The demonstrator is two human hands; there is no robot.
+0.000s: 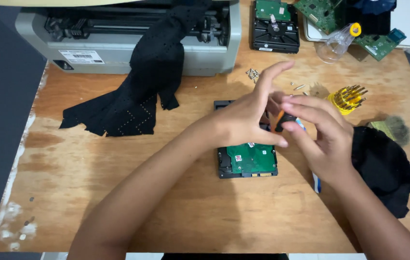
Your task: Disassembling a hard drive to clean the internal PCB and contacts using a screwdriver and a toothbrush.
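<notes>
Hands meet above a black drive (pixel 247 161) with a green board, mid-table; left hand (pixel 243 120) spread loosely, right hand (pixel 320 139) pinching an orange-and-black tool (pixel 282 120).

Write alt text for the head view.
Two bare hands, left hand and right hand, meet around a small orange-and-black tool above a black hard drive with green circuit board on a worn wooden table.

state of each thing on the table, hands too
hard drive: flat, circuit board up
second drive: lid off
left hand: raised over the hard drive, fingers spread
right hand: pinching an orange and black tool
bit holder: bits standing
cloth: draped off the printer
</notes>
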